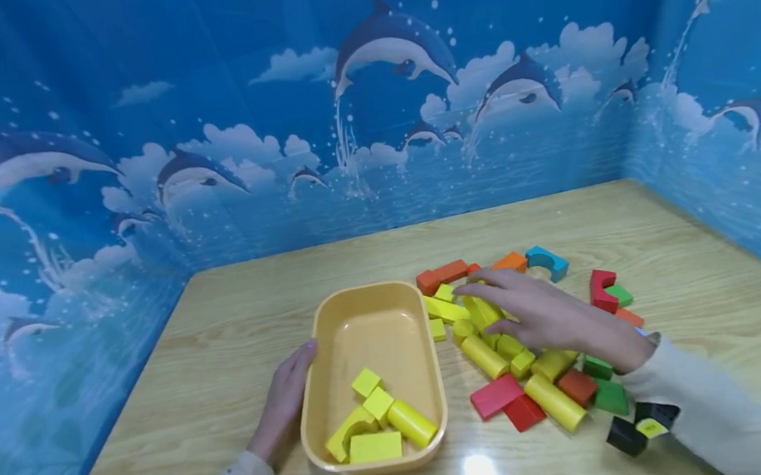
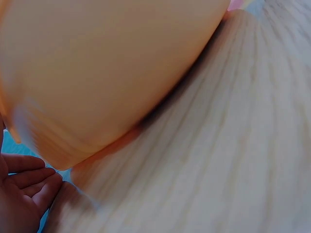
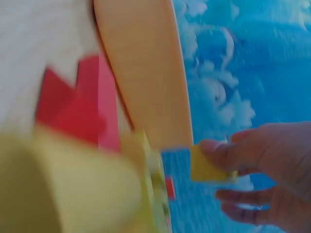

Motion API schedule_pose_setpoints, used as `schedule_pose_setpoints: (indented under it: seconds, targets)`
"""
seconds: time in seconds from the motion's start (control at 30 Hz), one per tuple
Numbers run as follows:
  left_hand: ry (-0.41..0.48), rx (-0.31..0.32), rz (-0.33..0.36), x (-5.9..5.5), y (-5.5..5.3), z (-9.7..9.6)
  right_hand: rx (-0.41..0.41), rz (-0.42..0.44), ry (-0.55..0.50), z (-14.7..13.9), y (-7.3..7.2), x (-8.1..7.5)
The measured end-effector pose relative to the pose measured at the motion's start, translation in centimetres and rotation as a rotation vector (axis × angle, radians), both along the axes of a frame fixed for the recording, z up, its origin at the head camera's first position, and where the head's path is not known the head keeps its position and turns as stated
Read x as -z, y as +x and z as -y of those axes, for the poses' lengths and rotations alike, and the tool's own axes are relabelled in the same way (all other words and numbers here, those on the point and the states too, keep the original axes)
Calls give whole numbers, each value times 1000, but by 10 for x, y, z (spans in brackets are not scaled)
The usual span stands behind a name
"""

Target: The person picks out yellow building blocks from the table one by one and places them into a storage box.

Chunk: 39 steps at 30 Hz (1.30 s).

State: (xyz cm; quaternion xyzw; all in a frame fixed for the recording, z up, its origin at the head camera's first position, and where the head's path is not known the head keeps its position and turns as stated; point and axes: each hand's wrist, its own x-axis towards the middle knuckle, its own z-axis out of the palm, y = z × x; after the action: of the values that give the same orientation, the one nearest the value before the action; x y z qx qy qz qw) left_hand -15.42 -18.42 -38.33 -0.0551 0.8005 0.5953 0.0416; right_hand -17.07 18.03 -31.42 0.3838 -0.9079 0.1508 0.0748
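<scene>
A beige plastic tub point(image 1: 376, 309) sits on the table with several yellow blocks inside: cubes, an arch point(image 1: 351, 430), a rectangular block point(image 1: 375, 447) and a cylinder point(image 1: 413, 423). My left hand point(image 1: 287, 393) rests against the tub's left side, its fingers loosely bent beside the wall in the left wrist view. Over the pile of yellow blocks right of the tub is my right hand point(image 1: 532, 307). Its thumb and fingers pinch a small yellow block point(image 3: 209, 165), seen in the right wrist view; that block's full shape is partly hidden.
Red blocks point(image 1: 496, 395) lie just right of the tub, with green blocks point(image 1: 610, 397) beyond the right forearm. A blue arch point(image 1: 547, 262) and orange blocks point(image 1: 510, 262) lie behind the pile. Dolphin-printed blue walls point(image 1: 403, 190) border the table.
</scene>
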Motion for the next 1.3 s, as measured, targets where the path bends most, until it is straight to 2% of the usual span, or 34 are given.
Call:
schedule_pose_setpoints:
  seconds: [0.2,0.37,0.63,0.83,0.9,1.07,1.3]
  targets:
    - [43,4,4,2,0,0,-180,-12,-38,42,6,-1]
    - [33,-4,-29,3,0,1,-248,-18,-38,70,4,-3]
    - [75,10,-28,4,1,0,-259,141,221,100,1,-4]
    - [13,5,-43,3,1,1,-260,266,339,118,3,-7]
    - [-3,-1,-49,3,1,2,-249,307,353,121,4,-7]
    - [-2,-7,-57,3,1,1,-247,345,355,119,6,-7]
    - [5,-7,-65,2,1,1,-290,394,289,112,8,-6]
